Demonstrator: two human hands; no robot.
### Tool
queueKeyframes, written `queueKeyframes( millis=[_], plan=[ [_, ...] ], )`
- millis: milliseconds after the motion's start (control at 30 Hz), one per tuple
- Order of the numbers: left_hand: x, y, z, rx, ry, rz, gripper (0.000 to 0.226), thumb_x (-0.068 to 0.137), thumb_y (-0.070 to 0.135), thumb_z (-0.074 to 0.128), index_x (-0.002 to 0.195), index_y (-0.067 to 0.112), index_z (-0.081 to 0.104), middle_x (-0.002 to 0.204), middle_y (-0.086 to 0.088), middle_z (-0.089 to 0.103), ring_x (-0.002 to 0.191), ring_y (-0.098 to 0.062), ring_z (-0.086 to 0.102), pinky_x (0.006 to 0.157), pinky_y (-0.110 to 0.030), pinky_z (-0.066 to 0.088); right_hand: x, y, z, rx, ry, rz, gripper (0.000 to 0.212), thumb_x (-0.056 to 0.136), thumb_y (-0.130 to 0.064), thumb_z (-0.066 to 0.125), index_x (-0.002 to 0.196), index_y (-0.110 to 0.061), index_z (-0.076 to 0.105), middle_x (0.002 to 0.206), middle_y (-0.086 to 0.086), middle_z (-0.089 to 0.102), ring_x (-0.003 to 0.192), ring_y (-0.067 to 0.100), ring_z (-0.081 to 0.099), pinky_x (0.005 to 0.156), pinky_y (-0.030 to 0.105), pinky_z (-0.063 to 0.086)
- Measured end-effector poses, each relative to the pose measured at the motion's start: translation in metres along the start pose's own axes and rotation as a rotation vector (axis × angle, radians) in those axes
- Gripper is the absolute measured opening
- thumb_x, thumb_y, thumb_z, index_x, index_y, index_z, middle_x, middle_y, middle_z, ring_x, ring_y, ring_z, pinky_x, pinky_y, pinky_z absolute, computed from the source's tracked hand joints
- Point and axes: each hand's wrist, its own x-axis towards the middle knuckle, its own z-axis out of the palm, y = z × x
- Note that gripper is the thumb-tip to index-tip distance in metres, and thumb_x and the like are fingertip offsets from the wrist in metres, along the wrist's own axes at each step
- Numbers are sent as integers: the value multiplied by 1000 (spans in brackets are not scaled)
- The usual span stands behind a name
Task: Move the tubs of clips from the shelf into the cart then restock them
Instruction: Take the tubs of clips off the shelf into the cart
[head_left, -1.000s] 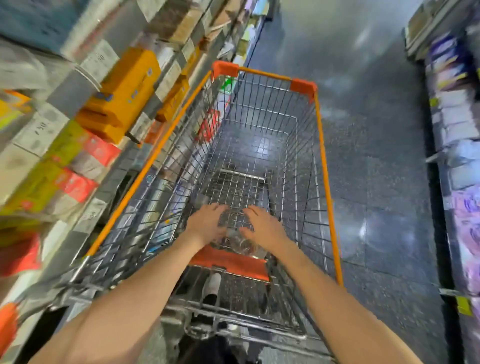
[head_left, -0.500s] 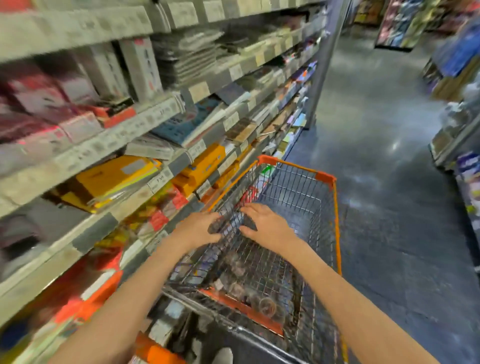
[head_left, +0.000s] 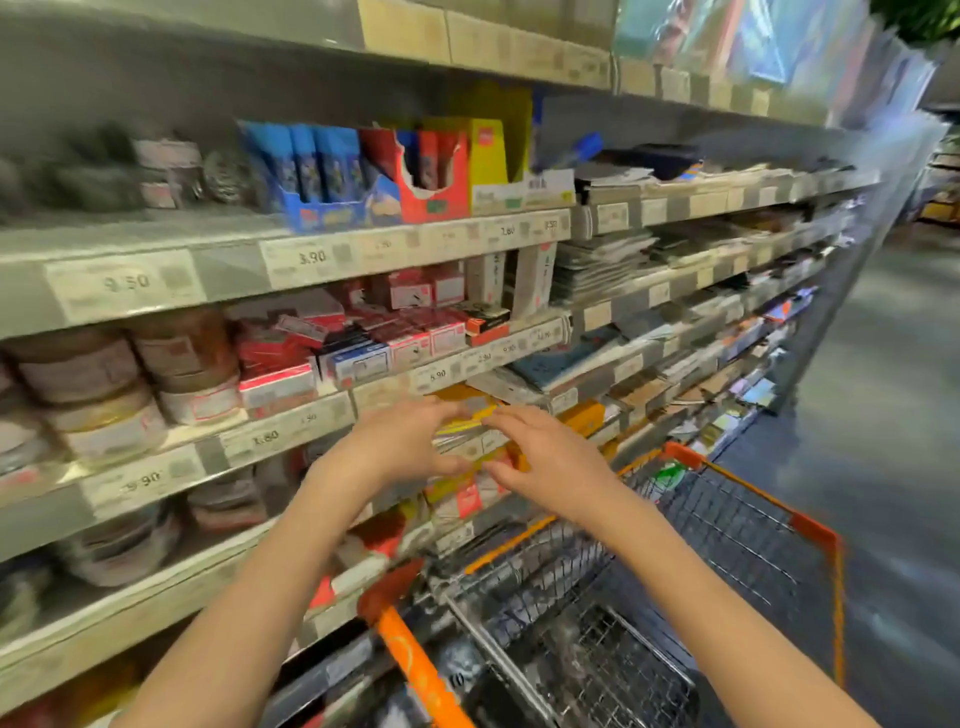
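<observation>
**Bare hands raised between cart and shelf**

Orange trim runs round the rim of the wire shopping cart (head_left: 737, 525), which stands hard against the long grey shelving unit (head_left: 156, 270) on the person's left. Both arms reach forward over the cart's near end. The left hand (head_left: 400, 441) and the right hand (head_left: 550, 462) hang close together in front of the shelf edge, palms turned toward each other, fingers spread and only loosely bent. Neither one holds anything, and a narrow gap separates their fingertips.

Round clear plastic tubs with pale labels (head_left: 88, 395) sit stacked on the shelf well to the left of the hands, on the level marked with blurred price tags; more of them (head_left: 119, 545) lie on the level below. What they contain is too blurred to make out. Inside the cart, near its orange handle (head_left: 415, 660), some small round clear shapes show dimly through the wire, but I cannot tell what they are.

Beside the tubs, red and white small cardboard boxes (head_left: 405, 332) crowd the same level. One level up stand blue and red display cartons (head_left: 353, 171). Behind the hands lie yellow flat packs (head_left: 467, 415). Grey speckled floor (head_left: 883, 364) stretches away on the right.
</observation>
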Motion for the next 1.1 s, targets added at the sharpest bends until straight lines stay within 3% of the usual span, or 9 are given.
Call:
queueKeyframes(
  millis=[333,500,733,900,1033,1100],
  plan=[
    [-95,-52,-104,147,305,-106,60,82,52,58,137,33,41,136,8,49,123,-15,46,101,-35,38,67,-105,-55,19,110,-238,53,92,-41,51,141,-28,37,146,-10,35,135,6,28,109,25,27],
    [-129,-74,-146,184,442,-166,57,84,51,57,135,33,42,134,10,49,123,-13,45,101,-31,35,102,-150,-76,24,190,-335,51,91,-41,53,139,-27,40,141,-11,40,131,7,33,103,27,32],
    [-155,-118,-182,189,504,-276,58,84,54,55,137,35,40,138,10,46,127,-12,42,104,-32,34,148,-196,-92,39,276,-436,50,92,-39,53,138,-25,41,142,-9,40,132,6,28,107,23,24],
    [-175,-158,-200,91,523,-412,62,82,57,54,138,36,37,138,6,47,125,-15,44,103,-38,38,179,-229,-98,39,290,-476,47,92,-41,51,137,-31,41,141,-13,40,132,5,27,100,30,33],
    [-191,-188,-212,63,522,-602,53,84,55,54,125,21,50,116,3,56,103,-16,52,89,-35,45,208,-257,-97,40,236,-443,47,93,-43,49,136,-27,41,132,-1,49,124,16,40,89,32,38],
    [-198,-202,-214,36,518,-648,54,84,56,53,125,21,52,118,2,59,101,-16,56,88,-36,48,224,-272,-94,65,184,-432,48,93,-41,50,137,-24,42,120,3,57,111,18,52,83,32,43]
  ],
)
